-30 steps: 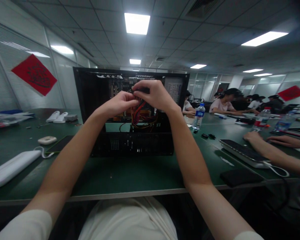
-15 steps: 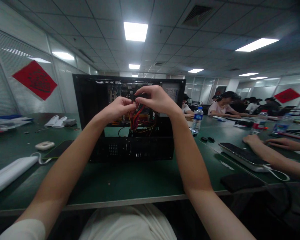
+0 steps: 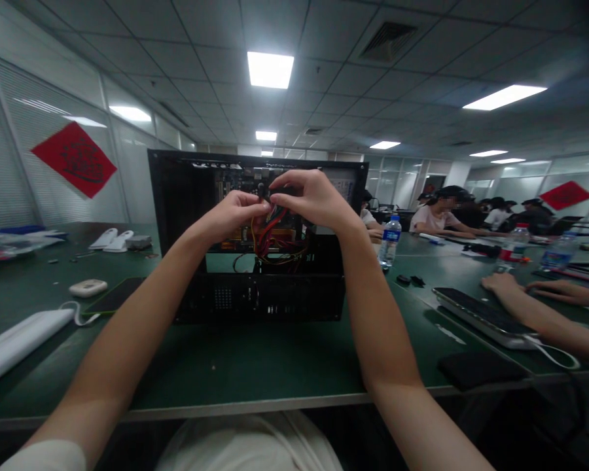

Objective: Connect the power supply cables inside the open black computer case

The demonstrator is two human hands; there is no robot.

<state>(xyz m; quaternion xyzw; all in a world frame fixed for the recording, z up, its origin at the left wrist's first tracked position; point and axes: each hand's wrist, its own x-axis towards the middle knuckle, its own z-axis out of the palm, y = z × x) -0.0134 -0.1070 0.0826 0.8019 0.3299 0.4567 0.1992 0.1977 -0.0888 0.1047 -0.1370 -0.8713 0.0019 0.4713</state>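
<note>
An open black computer case [image 3: 181,288] stands on the green table, its inside facing me. From its lower part a bundle of red, yellow and black power cables [image 3: 269,241] rises to my fingers. My left hand [image 3: 238,212] is closed, thumb and forefinger pinching a cable in front of the motherboard. Close beside it, my right hand [image 3: 314,196] is curled round the upper end of the bundle, its fingertips nearly touching the left ones. The cable ends are mostly hidden by my fingers.
Left lie a white power bank [image 3: 22,343], a small white case [image 3: 88,288] and a dark phone [image 3: 115,296]. On the right are a water bottle [image 3: 389,242], a phone on a white block [image 3: 483,317] and a black pad [image 3: 481,371]. A co-worker's hands [image 3: 505,286] rest nearby.
The whole view has shifted slightly, with the scene a little lower and further right. Both hands stay at the cables in almost the same pose.
</note>
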